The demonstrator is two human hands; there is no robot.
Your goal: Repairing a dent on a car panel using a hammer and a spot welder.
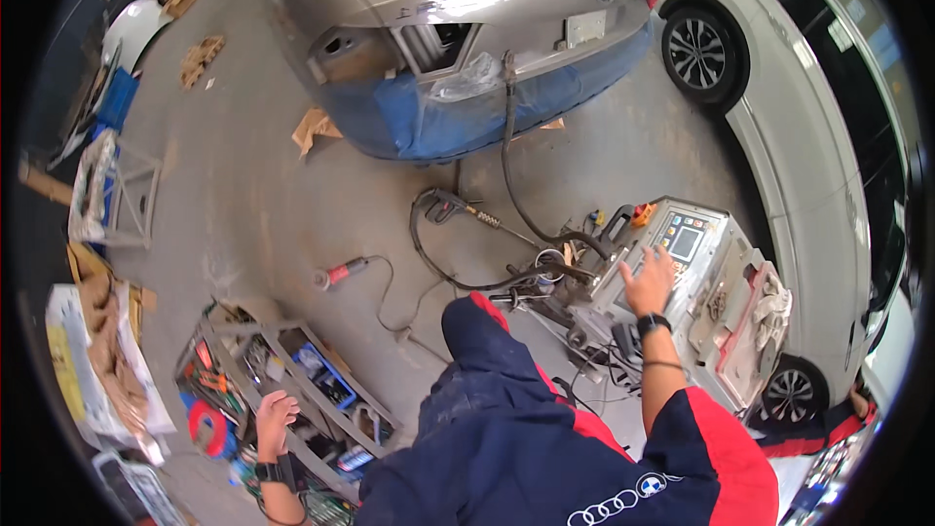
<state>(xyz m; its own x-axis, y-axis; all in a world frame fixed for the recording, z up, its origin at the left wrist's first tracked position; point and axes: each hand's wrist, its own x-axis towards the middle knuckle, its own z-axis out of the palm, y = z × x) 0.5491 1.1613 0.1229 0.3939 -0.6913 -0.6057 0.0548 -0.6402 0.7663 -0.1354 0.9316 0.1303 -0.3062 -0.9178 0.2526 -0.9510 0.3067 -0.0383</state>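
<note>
Cart just ahead of left hand: tools, blue tray inside. Floor stretches ahead, grinder lying between hands. Machine under right hand: grey, boxy, screen just beyond fingertips, rag on right edge. Right open, contact unclear; left loosely curled, holding nothing.

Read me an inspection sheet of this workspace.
Surface: grey, stained floor.
Equipment: silver box-shaped machine with rectangular screen; black gun-shaped tool.
Clutter: red-black handheld power tool on the floor; well-filled grey metal cart.
Hands: right hand at the machine, contact unclear; left hand near the cart, nothing seen in it.
Cables: thick black cable between machine and silver car; thin dark cord on the floor.
Surroundings: pale car at right.
</note>
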